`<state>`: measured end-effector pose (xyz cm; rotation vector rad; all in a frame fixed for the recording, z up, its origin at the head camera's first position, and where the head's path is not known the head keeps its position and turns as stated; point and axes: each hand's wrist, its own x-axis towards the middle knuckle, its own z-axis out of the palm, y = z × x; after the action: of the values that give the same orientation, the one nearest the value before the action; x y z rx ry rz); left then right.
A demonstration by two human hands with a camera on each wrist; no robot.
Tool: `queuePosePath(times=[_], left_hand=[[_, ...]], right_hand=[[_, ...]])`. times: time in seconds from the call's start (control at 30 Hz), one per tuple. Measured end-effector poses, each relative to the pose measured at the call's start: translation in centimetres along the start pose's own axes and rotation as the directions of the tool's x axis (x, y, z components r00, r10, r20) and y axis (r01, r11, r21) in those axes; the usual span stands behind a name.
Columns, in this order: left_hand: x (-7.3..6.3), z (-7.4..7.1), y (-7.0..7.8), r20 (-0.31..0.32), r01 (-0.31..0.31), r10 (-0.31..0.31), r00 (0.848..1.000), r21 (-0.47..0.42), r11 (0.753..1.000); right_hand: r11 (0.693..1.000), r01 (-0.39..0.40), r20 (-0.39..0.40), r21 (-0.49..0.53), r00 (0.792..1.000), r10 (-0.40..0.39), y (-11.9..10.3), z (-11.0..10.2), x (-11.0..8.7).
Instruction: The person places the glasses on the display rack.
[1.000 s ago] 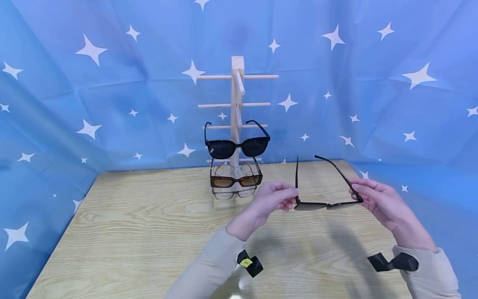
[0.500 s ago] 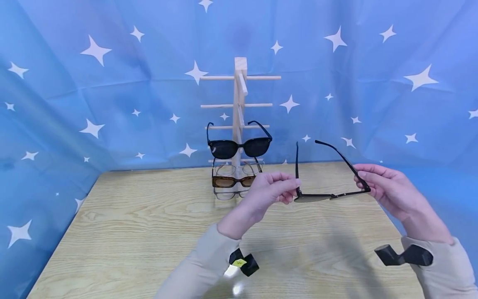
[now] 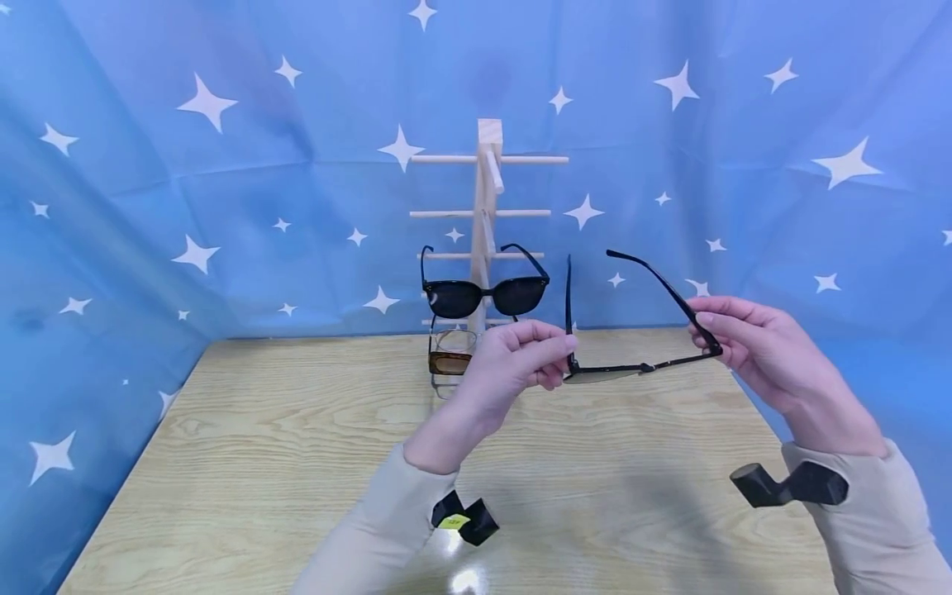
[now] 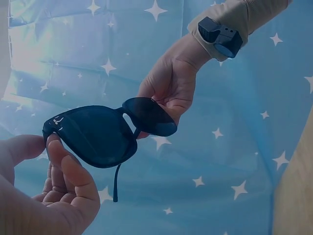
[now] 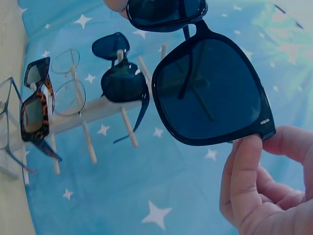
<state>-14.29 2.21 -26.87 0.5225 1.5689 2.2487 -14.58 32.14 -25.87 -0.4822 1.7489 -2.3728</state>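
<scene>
Black sunglasses hang in the air between both hands, temples unfolded and pointing toward the back. My left hand pinches them near the left hinge. At the opposite hinge my right hand grips the frame between thumb and fingers. In the right wrist view the dark lens shows large, with the right hand below it. A wooden display rack stands just left of the held pair. Another black pair of sunglasses sits on it.
Lower on the rack are tortoiseshell sunglasses, thin wire-rimmed glasses and clear-lensed glasses, partly hidden by the left hand in the head view. Pale pegs stick out above. A star-patterned blue curtain hangs behind the wooden table.
Both hands have lifted the sunglasses higher, then shifted them left toward the rack. The left hand now covers part of the lower glasses. The head view has shifted slightly.
</scene>
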Motion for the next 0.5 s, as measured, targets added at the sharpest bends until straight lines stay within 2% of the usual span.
queuePosePath(times=[0.3,0.5], left_hand=[[-1.1,-1.5,1.8,-0.055,-0.053,0.053,0.997,0.011,0.999],[-1.6,-2.9,2.7,-0.104,-0.098,0.095,0.990,-0.021,0.995]], right_hand=[[0.999,0.002,0.011,-0.050,1.000,-0.001,-0.8,2.7,2.3],[0.997,-0.014,0.000,-0.075,1.000,0.014,-0.9,4.8,3.9]])
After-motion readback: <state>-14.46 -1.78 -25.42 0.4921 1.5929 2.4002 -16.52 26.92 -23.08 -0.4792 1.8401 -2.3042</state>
